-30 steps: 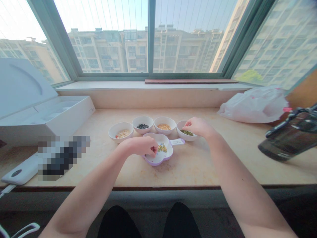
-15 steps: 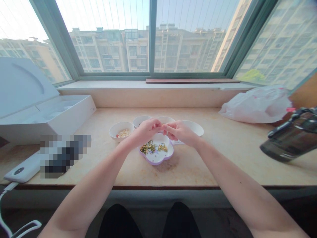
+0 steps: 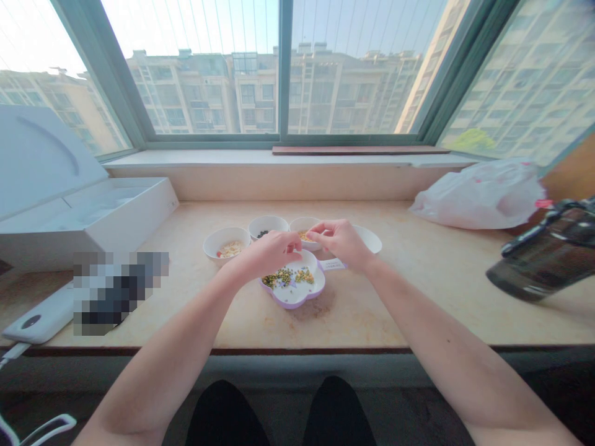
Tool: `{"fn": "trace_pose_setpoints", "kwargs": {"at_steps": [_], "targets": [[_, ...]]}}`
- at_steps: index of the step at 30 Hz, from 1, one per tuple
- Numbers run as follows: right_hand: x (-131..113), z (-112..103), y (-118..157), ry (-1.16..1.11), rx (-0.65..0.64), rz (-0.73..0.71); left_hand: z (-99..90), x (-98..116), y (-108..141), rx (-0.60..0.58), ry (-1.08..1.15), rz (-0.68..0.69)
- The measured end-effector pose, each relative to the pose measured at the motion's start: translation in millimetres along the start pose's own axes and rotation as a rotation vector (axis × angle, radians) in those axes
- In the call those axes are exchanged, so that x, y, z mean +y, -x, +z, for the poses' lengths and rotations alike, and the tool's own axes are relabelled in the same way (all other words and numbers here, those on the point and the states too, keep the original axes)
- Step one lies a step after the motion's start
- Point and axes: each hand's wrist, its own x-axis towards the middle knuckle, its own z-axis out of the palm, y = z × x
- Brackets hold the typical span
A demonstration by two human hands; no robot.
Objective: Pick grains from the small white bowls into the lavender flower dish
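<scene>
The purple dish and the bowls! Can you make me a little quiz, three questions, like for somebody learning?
1. How many white bowls stand behind and beside the purple-rimmed dish?
2. The bowl farthest left holds: A) small black beans, B) pale bits, C) only green beans.
3. Fill in: the ____ hand is nearer the labelled handle.

Key: 1. Four. 2. B, pale bits. 3. Right; the right hand is close by it in the picture.
</scene>
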Motion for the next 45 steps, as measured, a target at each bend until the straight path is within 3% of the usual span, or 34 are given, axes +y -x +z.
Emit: {"fn": "trace_pose_setpoints", "kwargs": {"at_steps": [2,4,10,15,19,22,25,27,30,36,40,45], "targets": [[3.7,-1.3,-2.4,0.154,0.145,-0.045,-0.5,-0.7,3.2,-0.21,-0.035,0.0],[7.5,-3.0,-5.2,0.248,0.229,-0.06,0.9,-3.3,5.1,-0.349,-0.023,0.016],[18.0,-6.5,-12.0,0.413,0.25,-0.064,7.8,-17.5,5.0,-0.441,0.098,-0.024],[17.8,-8.1,-12.0,0.429,0.267,-0.057,11.2,-24.0,6.4,-0.275,0.312,-0.141],[15.5,-9.8,-11.1,0.394,0.269,-0.053,15.2,-24.2,7.8,-0.284,0.286,-0.113],[12.7,-9.9,-10.2,0.367,0.271,-0.047,14.4,-17.2,7.4,-0.219,0.217,-0.049],[8.2,-8.5,-8.4,0.301,0.235,-0.058,7.4,-5.2,5.5,-0.312,0.12,0.01],[5.6,-7.1,-6.8,0.223,0.179,-0.07,1.5,1.8,3.8,-0.294,0.129,0.009],[4.4,-4.5,-4.9,0.103,0.089,-0.096,-4.6,6.8,2.5,-0.218,0.391,-0.03],[7.2,-1.9,-4.1,0.035,0.021,-0.123,-5.3,6.2,3.0,-0.231,1.032,-0.093],[4.2,-2.5,-1.9,-0.045,0.036,-0.159,-2.4,5.1,1.0,-0.181,1.183,-0.183],[-2.7,1.0,4.2,-0.161,-0.02,-0.174,7.9,2.1,-2.2,-0.108,1.197,-0.242]]}}
